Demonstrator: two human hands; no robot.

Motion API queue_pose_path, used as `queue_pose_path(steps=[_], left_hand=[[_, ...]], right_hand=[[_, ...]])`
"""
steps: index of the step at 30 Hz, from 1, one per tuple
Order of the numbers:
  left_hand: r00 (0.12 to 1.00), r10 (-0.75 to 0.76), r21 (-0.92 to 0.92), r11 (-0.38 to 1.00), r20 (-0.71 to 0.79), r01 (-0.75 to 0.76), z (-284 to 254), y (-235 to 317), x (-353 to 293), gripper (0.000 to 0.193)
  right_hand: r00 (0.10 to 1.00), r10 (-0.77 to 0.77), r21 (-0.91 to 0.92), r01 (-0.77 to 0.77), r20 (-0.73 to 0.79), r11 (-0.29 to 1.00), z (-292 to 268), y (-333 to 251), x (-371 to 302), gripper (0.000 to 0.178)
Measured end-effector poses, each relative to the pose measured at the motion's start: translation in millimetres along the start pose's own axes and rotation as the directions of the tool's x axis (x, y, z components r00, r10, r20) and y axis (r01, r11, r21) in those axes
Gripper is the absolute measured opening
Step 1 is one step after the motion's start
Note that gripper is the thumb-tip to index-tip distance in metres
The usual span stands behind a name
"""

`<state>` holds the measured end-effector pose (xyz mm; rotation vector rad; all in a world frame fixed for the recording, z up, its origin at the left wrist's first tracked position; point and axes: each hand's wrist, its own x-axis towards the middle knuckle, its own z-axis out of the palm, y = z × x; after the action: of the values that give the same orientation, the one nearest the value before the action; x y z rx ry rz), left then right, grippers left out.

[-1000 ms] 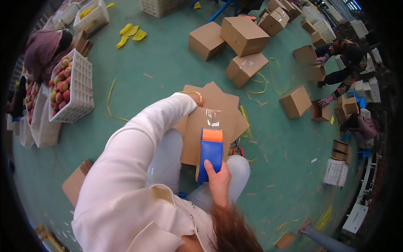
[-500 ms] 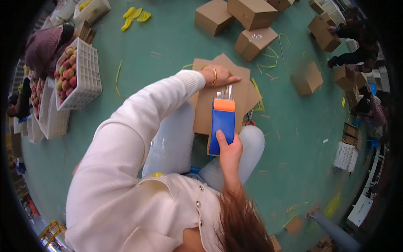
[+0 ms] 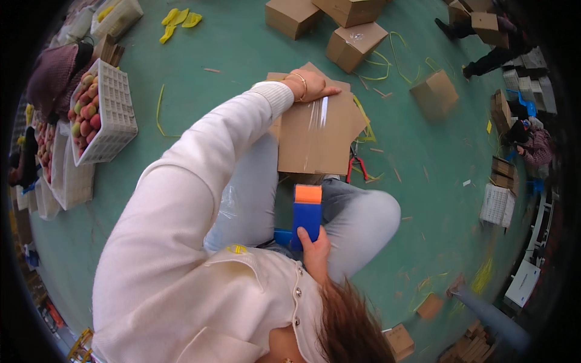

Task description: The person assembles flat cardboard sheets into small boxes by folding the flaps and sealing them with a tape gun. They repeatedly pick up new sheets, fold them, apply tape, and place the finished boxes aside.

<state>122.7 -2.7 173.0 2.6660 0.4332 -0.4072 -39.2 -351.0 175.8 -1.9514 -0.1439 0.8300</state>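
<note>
A brown cardboard box [image 3: 296,136] sits in front of my knees, its flaps partly fanned out at the far side. My left hand [image 3: 311,86] is closed over its far edge, one finger stretched across the top. A shiny strip of clear tape [image 3: 315,124] runs down the box's upper face toward me. Close to my lap, my right hand [image 3: 316,251] grips a blue tape dispenser [image 3: 307,221] with an orange end, apart from the box. Beside the box's right edge, red-handled pliers [image 3: 357,164] lie on the floor.
White crates [image 3: 118,121], one full of apples [image 3: 89,118], stand at the left near a bent-over person. Several cardboard boxes [image 3: 357,45] sit at the far side, another box [image 3: 434,95] at the right. Yellow straps [image 3: 381,63] litter the green floor. People work at the right.
My right hand has drawn the tape dispenser toward my body, away from the box. The clear tape now lies farther along the box. My left hand stays at the far edge.
</note>
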Motion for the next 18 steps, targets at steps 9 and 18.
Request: queue_pose_path(steps=[9, 18], left_hand=[[0.995, -0.087, -0.062, 0.995, -0.040, 0.084, -2.0, -6.7, 8.7, 0.073], [0.997, 0.063, -0.057, 0.996, -0.045, -0.066, 24.0, 20.3, -10.8, 0.070]], right_hand=[[0.991, 0.131, -0.187, -0.125, 0.022, 0.974, -32.4, 17.2, -27.1, 0.037], [0.954, 0.252, -0.157, -0.226, 0.166, 0.961, 42.7, 51.9, 206.2, 0.056]])
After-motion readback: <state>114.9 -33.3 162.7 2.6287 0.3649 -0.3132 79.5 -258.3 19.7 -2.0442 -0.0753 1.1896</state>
